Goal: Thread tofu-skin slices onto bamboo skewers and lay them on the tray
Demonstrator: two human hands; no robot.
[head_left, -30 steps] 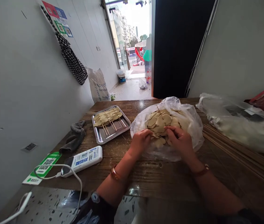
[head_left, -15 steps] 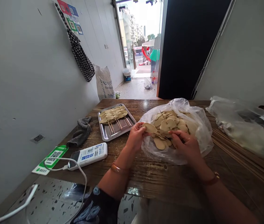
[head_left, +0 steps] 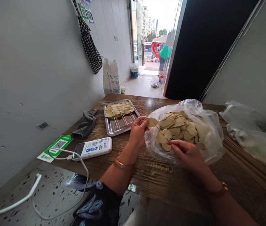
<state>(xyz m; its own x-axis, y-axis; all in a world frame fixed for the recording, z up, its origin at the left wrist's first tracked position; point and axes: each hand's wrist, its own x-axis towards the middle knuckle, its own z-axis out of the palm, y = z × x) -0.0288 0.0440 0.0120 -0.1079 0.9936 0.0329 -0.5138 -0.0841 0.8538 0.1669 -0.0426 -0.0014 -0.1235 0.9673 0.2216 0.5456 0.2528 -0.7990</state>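
My left hand (head_left: 139,129) is closed on a flat, tan oval slice (head_left: 152,122), pinched between thumb and fingers. The tip of a thin wooden skewer (head_left: 156,126) meets the slice's lower right edge. My right hand (head_left: 186,153) grips that skewer near its other end, low over the bag. One round slice (head_left: 163,137) is threaded on the skewer close to my right fingers. Behind both hands lies a clear plastic bag (head_left: 214,125), open and heaped with similar slices (head_left: 181,124). What the slices are made of I cannot tell.
A metal tray (head_left: 111,130) at the back left holds several skewered slices (head_left: 118,110). Left of it are a grey cloth (head_left: 85,124), a white power bank (head_left: 97,149) with a cable, and a green code card (head_left: 57,147). Bare skewers (head_left: 248,163) and another plastic bag (head_left: 255,135) lie right.
The camera view has shifted. The skewer with its slice has come lower and nearer in my right hand, and its tip now meets the slice in my left hand.
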